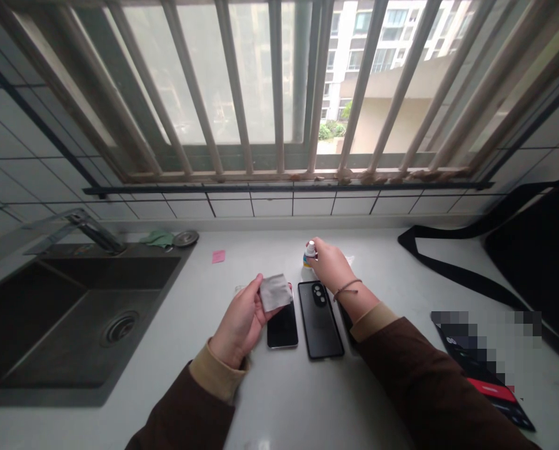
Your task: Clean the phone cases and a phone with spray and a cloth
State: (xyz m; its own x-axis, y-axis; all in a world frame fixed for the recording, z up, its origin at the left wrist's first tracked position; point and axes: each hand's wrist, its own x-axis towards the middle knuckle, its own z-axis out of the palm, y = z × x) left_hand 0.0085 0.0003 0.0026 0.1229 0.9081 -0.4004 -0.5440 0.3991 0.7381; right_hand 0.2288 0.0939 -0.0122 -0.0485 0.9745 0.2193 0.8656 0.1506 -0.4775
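My left hand (244, 322) is closed on a small grey cloth (274, 292), the thumb on its near edge. Below that cloth lies a phone (282, 328) with a dark screen, partly covered by the hand and cloth. Farther back, my right hand (330, 262) has its fingers round a small white-capped bottle (310, 250) standing on the counter. Between the two arms is a black phone case (321, 325) with a camera cutout at its top. Another dark flat object (349, 331) shows partly beneath my right forearm.
At left a dark sink (92, 275) has a faucet (96, 231), with a green cloth (158, 238) and a metal strainer (186, 238) behind. A pink note (218, 256) lies on the counter. A black bag (537, 250) with its strap and a dark packet (490, 381) are at right.
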